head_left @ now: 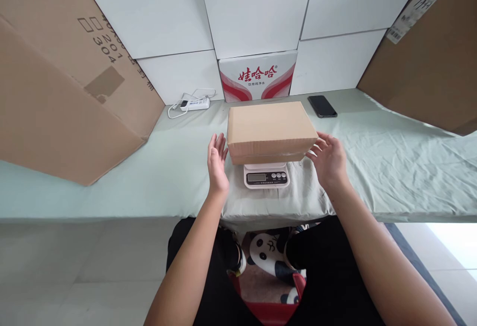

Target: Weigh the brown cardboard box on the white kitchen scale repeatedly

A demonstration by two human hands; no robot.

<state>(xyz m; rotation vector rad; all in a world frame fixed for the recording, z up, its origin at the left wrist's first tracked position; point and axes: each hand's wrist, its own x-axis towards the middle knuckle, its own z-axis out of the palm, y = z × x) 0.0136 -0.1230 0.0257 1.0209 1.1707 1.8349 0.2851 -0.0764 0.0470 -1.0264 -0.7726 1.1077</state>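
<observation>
A closed brown cardboard box [272, 122] sits over a small white kitchen scale [267, 176], hiding its platform. The scale's dark display and round buttons face me, but no reading can be made out. Beside the box's left end is my left hand [217, 163], open with its fingers raised and slightly apart. My right hand [330, 159] is at the box's right end, its fingers open and loosely curved. Its fingertips are at the lower right corner; whether they touch the cardboard I cannot tell.
A black phone [322, 106] lies behind the box to the right. At the back left is a white power strip [195, 104] with a cable. Large cartons [55, 82] [425, 62] flank the cloth-covered table [179, 167]. White boxes [257, 13] wall off the back.
</observation>
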